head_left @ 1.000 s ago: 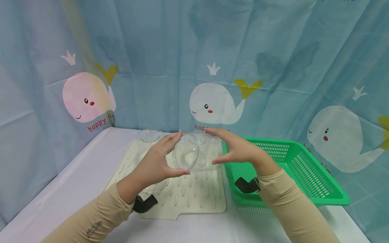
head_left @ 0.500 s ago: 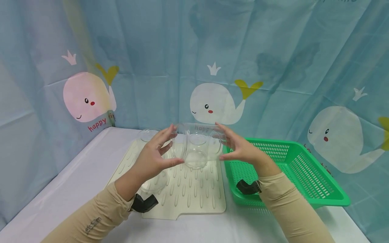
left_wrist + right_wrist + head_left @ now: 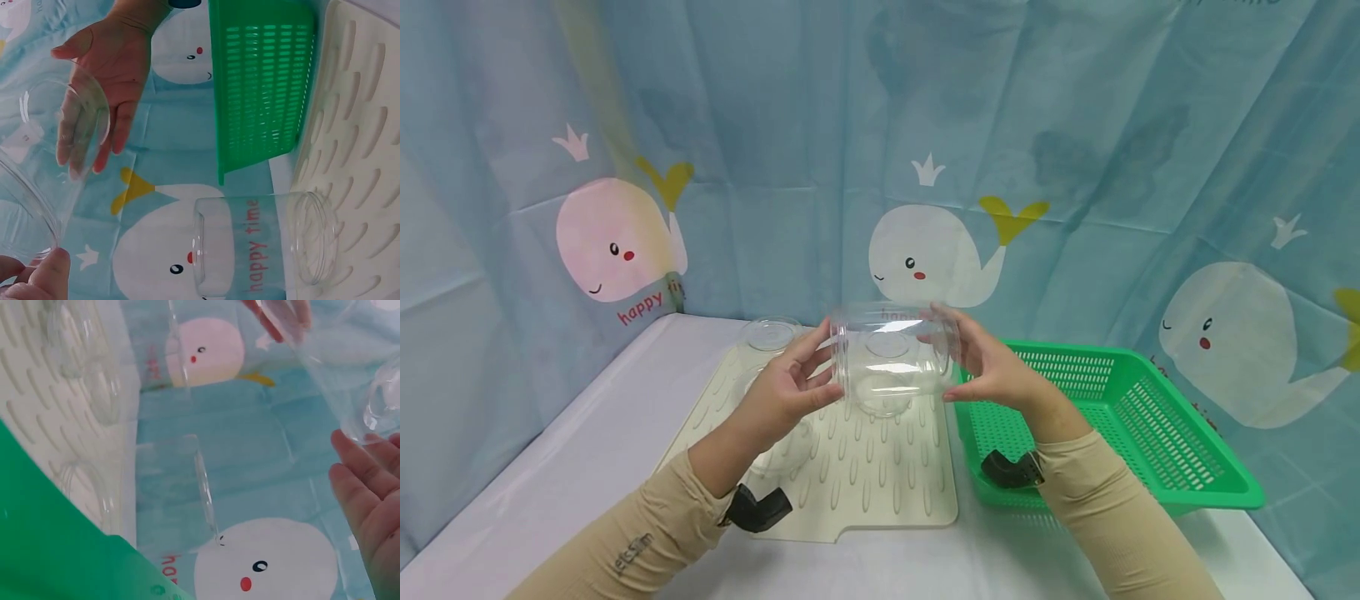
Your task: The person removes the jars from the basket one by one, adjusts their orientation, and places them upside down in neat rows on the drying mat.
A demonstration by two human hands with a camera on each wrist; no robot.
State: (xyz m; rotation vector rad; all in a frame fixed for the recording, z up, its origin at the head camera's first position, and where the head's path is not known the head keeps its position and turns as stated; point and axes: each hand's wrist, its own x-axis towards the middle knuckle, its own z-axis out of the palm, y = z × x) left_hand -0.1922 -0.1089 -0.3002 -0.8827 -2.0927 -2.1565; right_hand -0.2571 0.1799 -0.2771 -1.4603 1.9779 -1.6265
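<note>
Both hands hold up a clear, wide jar (image 3: 895,354) lying on its side above the ribbed mat. My left hand (image 3: 778,387) pinches its ringed rim at the left end with thumb and fingers. At the other end my right hand (image 3: 1003,375) touches the jar's base; the left wrist view shows the palm and fairly straight fingers through the plastic. In the right wrist view, fingertips of the right hand (image 3: 369,494) meet the edge of the base. Under the held jar stands another clear jar (image 3: 262,244) on the mat.
A cream drying mat (image 3: 880,492) with raised ribs covers the middle of the white table (image 3: 602,425). More clear jars stand at its left side, including a back one (image 3: 770,335). To the right sits a green slotted basket (image 3: 1187,442). Behind hangs a blue whale-print curtain (image 3: 820,167).
The jar has turned from its rim facing partly toward the head camera to lying sideways, rim left. My left hand has swung slightly left and lower; the right has shifted a little right.
</note>
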